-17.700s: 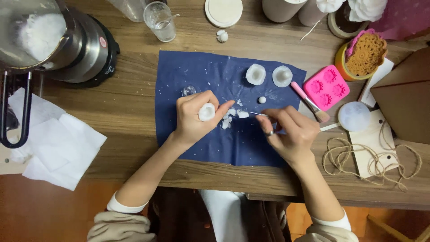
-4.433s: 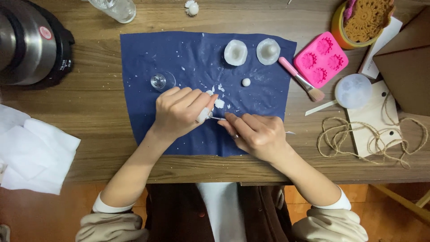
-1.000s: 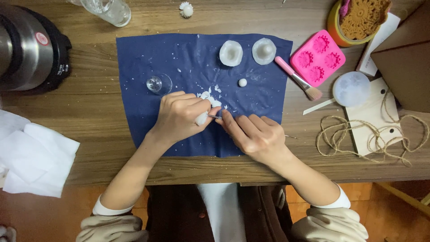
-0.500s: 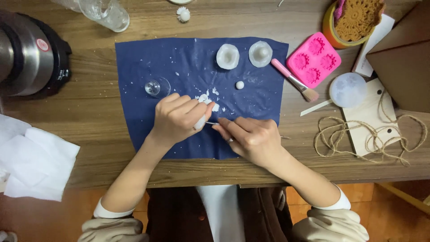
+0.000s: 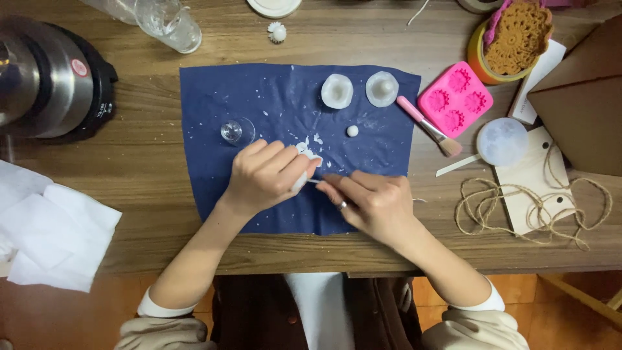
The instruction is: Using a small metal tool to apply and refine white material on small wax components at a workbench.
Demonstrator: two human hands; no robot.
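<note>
Centre frame, left hand (image 5: 265, 176) grips a small white piece (image 5: 299, 183); right hand (image 5: 372, 204) presses a thin metal tool (image 5: 313, 181) against it, above a blue cloth (image 5: 214, 116).

A wooden table (image 5: 162, 162) carries everything. A dark blue cloth (image 5: 214, 104) lies in its middle. Left of the cloth stand a steel pot (image 5: 48, 78) and white paper tissues (image 5: 52, 233). A clear glass (image 5: 172, 23) stands at the far edge. To the right lie a pink mould (image 5: 455, 98), a brush (image 5: 429, 126) and a coil of twine (image 5: 531, 207).
</note>
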